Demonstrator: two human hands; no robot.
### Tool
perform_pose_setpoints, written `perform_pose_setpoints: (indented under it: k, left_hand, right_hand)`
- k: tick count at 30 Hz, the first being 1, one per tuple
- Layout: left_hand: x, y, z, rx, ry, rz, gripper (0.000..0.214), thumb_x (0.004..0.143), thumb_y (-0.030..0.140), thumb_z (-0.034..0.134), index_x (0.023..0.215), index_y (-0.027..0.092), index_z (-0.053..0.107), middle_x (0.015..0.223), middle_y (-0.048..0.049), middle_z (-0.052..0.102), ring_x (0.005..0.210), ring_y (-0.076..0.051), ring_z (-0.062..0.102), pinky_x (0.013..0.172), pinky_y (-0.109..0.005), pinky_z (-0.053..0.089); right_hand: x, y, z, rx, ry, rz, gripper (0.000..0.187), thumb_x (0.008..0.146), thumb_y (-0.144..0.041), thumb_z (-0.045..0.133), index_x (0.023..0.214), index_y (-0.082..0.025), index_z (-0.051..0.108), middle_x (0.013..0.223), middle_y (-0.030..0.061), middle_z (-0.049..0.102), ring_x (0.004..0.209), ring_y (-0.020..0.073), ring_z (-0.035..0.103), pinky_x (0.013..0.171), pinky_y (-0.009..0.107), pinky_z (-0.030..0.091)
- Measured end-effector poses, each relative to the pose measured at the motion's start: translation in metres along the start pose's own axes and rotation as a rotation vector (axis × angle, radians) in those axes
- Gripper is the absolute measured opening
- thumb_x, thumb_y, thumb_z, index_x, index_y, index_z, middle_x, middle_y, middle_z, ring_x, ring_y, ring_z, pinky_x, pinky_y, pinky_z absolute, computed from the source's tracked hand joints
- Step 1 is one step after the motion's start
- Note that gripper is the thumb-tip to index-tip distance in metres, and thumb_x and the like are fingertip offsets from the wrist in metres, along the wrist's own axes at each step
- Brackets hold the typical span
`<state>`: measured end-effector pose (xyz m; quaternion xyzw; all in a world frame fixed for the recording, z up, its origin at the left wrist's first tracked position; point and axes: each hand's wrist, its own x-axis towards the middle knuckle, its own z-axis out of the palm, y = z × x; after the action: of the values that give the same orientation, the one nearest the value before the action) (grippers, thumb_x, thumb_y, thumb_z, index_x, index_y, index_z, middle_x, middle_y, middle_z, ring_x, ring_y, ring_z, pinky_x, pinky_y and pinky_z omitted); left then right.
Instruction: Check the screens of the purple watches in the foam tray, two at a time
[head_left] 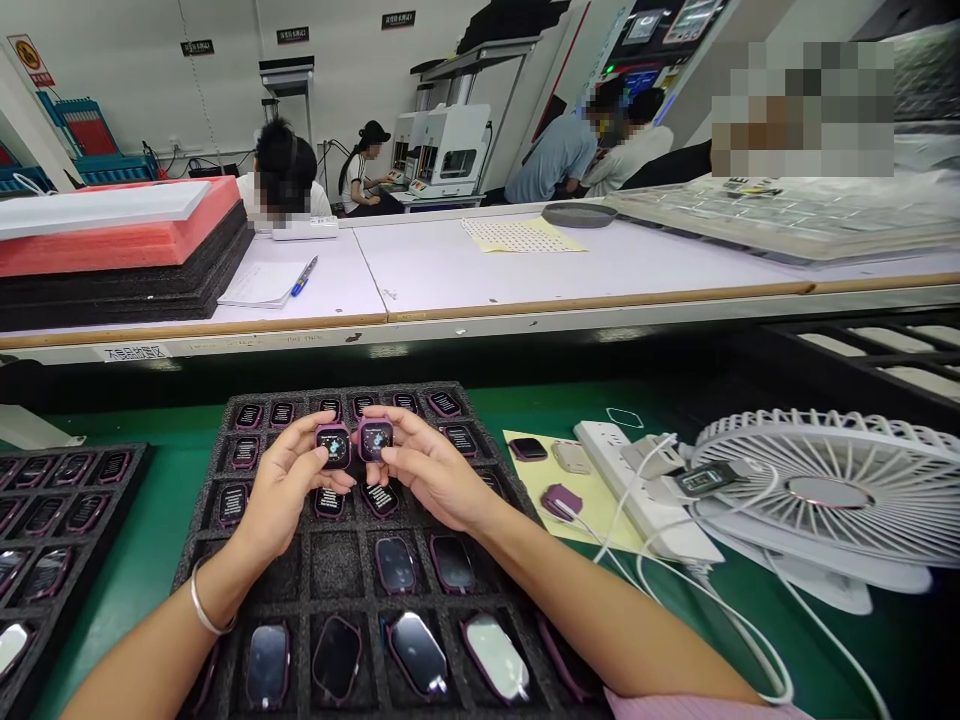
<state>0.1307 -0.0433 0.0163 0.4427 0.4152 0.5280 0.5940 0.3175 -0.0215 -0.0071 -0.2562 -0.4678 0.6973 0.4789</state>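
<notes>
At 6 o'clock from the left hand (281,475) and the right hand (427,465), closest of all, a row of watches (336,655) lies in a black foam tray (335,568). One screen near 5 o'clock looks pale. A shiny bracelet (201,600) goes around the left wrist.

The left hand pinches one purple watch (332,446) with its thumb and fingers. The right hand pinches a second purple watch (376,440) just beside it. Both screens are lit up, and both watches are held over the tray. More watches with white words sit in the pockets around them.

At 8 o'clock is another tray (144,470) of watches. At 3 o'clock a yellow paper (537,482) has small things on it, then come a white power strip (611,465) with cords and a white fan (829,490).

Past that is a long shelf (420,270). At 10 o'clock it holds a stack of foam (112,285), and at 11 o'clock a pad (255,285) with a blue pen (304,277). Farther off, at 1 o'clock, a person (364,175) sits by a white machine (459,150).
</notes>
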Motion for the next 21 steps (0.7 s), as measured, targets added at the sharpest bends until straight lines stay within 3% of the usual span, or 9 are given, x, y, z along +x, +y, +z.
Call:
perform_pose_setpoints:
  k: [21]
  left_hand:
    - [-0.0023, 0.001, 0.0039, 0.071, -0.012, 0.0, 0.032, 0.073, 0.022, 0.068, 0.104, 0.018, 0.06, 0.094, -0.0004, 0.069, 0.058, -0.014, 0.072, 0.058, -0.028, 0.062]
  right_hand:
    - [-0.0014, 0.0025, 0.0016, -0.18, 0.002, -0.079, 0.028, 0.087, -0.025, 0.065, 0.115, -0.023, 0.059, 0.095, 0.0008, 0.061, 0.063, 0.0093, 0.061, 0.061, 0.027, 0.049]
